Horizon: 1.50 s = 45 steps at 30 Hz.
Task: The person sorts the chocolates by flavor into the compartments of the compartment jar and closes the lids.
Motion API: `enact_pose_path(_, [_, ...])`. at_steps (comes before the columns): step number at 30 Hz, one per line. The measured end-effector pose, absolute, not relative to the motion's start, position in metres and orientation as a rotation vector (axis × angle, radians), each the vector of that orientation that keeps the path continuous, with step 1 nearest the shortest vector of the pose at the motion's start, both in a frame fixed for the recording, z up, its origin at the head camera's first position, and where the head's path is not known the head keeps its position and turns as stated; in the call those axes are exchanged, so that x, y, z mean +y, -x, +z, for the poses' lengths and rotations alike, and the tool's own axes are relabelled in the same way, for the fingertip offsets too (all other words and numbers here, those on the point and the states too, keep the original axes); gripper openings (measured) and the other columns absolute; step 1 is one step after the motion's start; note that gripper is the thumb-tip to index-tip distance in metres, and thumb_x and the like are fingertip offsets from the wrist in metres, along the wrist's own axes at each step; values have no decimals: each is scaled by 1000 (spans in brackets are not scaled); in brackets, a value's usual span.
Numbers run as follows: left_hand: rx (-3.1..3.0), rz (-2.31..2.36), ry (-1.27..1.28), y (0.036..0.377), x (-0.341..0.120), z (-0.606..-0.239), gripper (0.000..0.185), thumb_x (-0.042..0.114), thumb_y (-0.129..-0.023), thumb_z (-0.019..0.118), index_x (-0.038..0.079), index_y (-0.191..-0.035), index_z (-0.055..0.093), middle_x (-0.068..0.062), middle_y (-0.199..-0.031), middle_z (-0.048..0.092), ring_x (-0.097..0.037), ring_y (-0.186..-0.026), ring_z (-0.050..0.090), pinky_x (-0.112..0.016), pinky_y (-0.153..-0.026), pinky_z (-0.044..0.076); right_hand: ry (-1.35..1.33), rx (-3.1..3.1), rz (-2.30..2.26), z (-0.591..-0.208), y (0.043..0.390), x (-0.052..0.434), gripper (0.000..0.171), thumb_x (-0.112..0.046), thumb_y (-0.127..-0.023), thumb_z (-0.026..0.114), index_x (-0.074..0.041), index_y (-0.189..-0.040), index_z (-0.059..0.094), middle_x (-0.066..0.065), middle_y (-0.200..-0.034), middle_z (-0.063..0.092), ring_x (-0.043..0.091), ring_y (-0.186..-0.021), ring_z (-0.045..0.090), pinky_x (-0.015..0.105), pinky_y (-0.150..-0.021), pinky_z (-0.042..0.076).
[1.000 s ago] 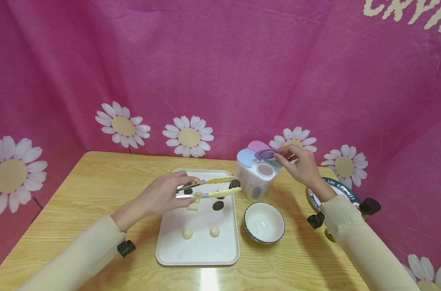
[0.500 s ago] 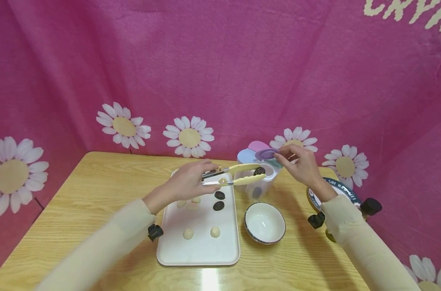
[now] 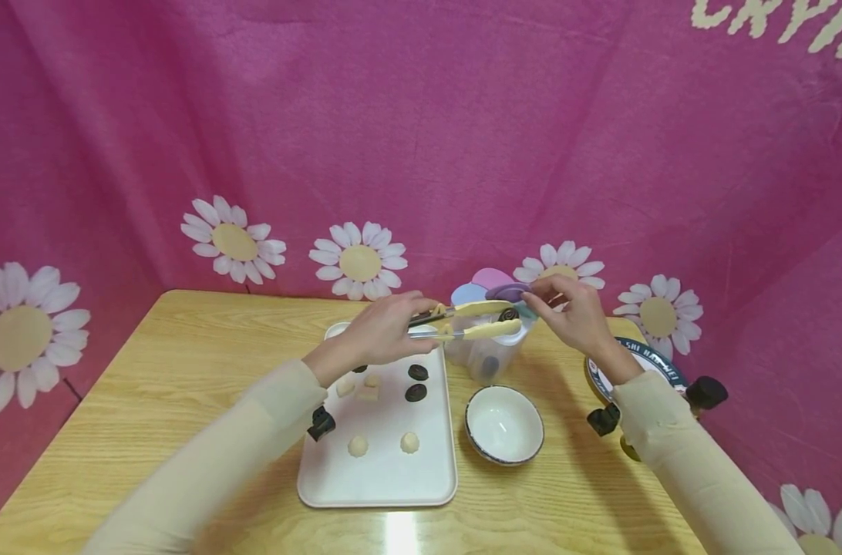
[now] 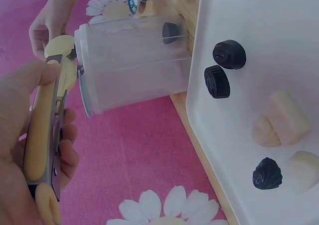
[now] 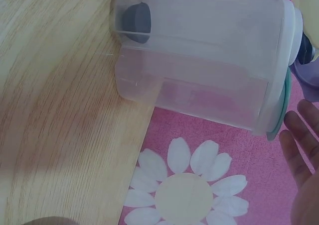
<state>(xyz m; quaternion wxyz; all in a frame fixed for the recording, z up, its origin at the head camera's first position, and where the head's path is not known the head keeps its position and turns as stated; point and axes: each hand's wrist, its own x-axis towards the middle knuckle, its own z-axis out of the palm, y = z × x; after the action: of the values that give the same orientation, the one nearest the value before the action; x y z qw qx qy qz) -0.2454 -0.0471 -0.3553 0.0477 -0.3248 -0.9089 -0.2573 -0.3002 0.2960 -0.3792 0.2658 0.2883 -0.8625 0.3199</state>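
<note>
My left hand (image 3: 393, 330) grips a pair of tongs (image 3: 479, 308) with cream-yellow tips. Between the tips sits a dark, swirl-topped chocolate (image 3: 508, 314), held at the round opening of a clear storage container (image 3: 486, 354). With thumb and fingers, my right hand (image 3: 574, 308) pinches the raised purple lid (image 3: 507, 291) of that opening. The container's blue lid (image 3: 468, 293) and pink lid (image 3: 493, 277) are down; the green lid (image 5: 280, 105) shows in the right wrist view. Inside, at the bottom, lies one dark chocolate (image 4: 170, 33).
Left of the container, a white tray (image 3: 324, 478) bears dark chocolates (image 3: 416, 393) and cream-coloured pieces (image 3: 410, 442). A white bowl (image 3: 504, 424) with a dark rim stands before the container. Beyond my right forearm lies a plate (image 3: 671, 370) with a lettered blue rim.
My left hand has carried the tongs and chocolate rightward and up, from over the tray to the container's opening. My right hand has kept the purple lid raised in the same place.
</note>
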Motion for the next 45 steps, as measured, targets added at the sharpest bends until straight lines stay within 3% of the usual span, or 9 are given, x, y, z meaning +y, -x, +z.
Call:
enact_pose_path(14, [-2844,-812,957,243,-55,-353,59,34,-91,80,13,-143,65,-5,-111,69,-17,-89,60,-28,-77,50,-769,-2327,866,-378,298,295,11,-2,-88,82,-3,-97,76,11,-89,78,1,-76,64,16,-68,56])
enact_pose_path(20, [-2811,-801,942,237,-74,-357,60,36,-89,81,10,-142,66,-6,-112,71,-17,-86,61,-30,-74,50,-760,-2325,874,-378,299,295,11,-2,-87,83,-3,-95,76,11,-88,78,1,-75,64,12,-68,53])
enact_pose_path(27, [-2819,-790,919,226,-104,-361,61,35,-89,81,5,-140,66,-11,-126,74,-25,-104,68,-46,-93,57,-766,-2323,887,-379,300,294,11,-1,-86,83,-3,-95,77,11,-87,78,-2,-75,63,9,-68,52])
enact_pose_path(29, [-2843,-783,895,222,-112,-364,61,35,-89,81,5,-141,66,-11,-126,73,-24,-105,67,-46,-93,58,-768,-2321,892,-379,300,294,11,0,-86,82,-3,-95,77,12,-87,78,-3,-75,62,8,-68,51])
enact_pose_path(36, [-2934,-724,835,211,-132,-380,61,32,-87,85,8,-139,68,-9,-116,74,-17,-90,62,-35,-79,55,-765,-2324,898,-379,300,295,11,-1,-86,82,-2,-95,76,12,-87,78,-4,-75,62,8,-68,51])
enact_pose_path(45, [-3027,-641,793,199,-144,-406,58,33,-86,85,10,-137,69,-6,-112,73,-14,-87,60,-40,-83,56,-755,-2333,894,-379,299,294,11,-1,-87,82,-2,-96,77,13,-88,78,-5,-75,61,9,-68,51])
